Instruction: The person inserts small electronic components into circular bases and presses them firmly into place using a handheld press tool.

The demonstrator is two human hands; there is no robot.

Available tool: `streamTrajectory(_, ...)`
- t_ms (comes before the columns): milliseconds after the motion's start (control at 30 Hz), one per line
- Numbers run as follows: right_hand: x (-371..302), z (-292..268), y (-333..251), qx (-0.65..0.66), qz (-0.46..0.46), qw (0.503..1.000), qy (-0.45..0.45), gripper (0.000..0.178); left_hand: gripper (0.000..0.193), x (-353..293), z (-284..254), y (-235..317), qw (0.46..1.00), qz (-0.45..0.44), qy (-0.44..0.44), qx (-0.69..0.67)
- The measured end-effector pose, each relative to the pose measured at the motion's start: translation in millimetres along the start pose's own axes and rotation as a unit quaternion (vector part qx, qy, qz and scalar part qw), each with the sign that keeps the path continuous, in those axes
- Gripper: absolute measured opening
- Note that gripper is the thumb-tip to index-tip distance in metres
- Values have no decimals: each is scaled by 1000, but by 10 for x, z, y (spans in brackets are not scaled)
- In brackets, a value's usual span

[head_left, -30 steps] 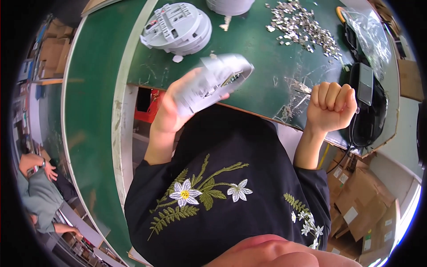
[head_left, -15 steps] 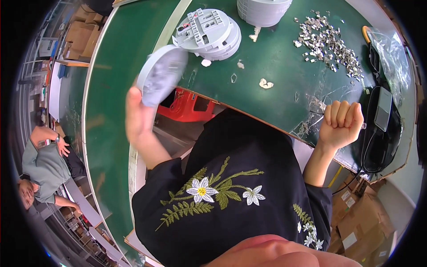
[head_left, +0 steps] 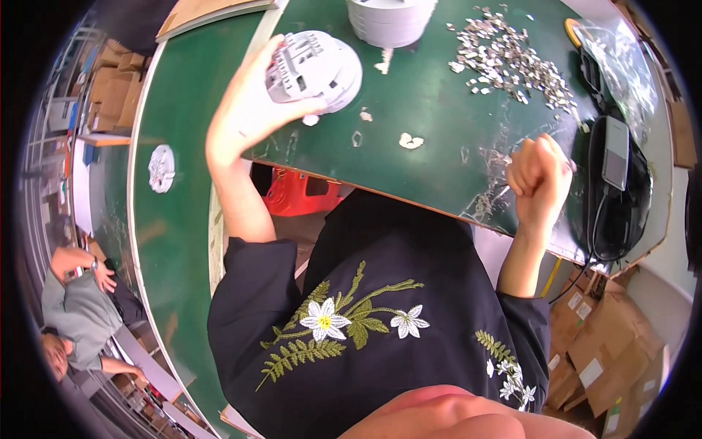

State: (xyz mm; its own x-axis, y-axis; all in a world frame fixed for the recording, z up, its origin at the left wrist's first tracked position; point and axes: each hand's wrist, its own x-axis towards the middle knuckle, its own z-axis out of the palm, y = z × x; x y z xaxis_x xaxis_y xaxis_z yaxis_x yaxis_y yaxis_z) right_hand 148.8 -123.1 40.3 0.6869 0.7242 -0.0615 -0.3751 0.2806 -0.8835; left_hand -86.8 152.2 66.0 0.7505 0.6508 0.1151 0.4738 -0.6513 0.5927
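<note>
My left hand (head_left: 252, 110) reaches to the near stack of round light-grey plastic housings (head_left: 325, 69). Its thumb lies along the near side and its fingers curl round the left edge, closed on the top housing, which shows slots and ribs. Another round plastic housing (head_left: 161, 168) lies alone on the green surface to the left. My right hand (head_left: 540, 174) is held in a fist above the table's front edge at the right. What it holds, if anything, is hidden inside the fingers.
A second stack of grey housings (head_left: 387, 22) stands at the back. Small metal clips (head_left: 512, 62) lie scattered at the right. Beyond them are a clear plastic bag (head_left: 621, 66) and a grey box-shaped device (head_left: 616, 154) with a cable on a black pouch. A co-worker (head_left: 80, 300) sits far left.
The housing that my left hand carried now lies on the left surface. That hand has moved up to the near stack and closed on its top piece. The right fist has turned slightly.
</note>
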Motion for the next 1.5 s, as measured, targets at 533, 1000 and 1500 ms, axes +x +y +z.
streamTrajectory(533, 921, -350, 154, -648, -283, 696, -121, 17, 105, -410, 1303, 920, 975, 186, -115, -45)
streamTrajectory(1000, 72, -58, -206, -477, 6, 870, -121, 7, 52, -429, 1614, 1079, 965, 207, 11, -159)
streamTrajectory(1500, 137, -84, -357, -464, 87, 865, -171, 7, 13, -342, 1652, 1156, 948, 183, 0, -262)
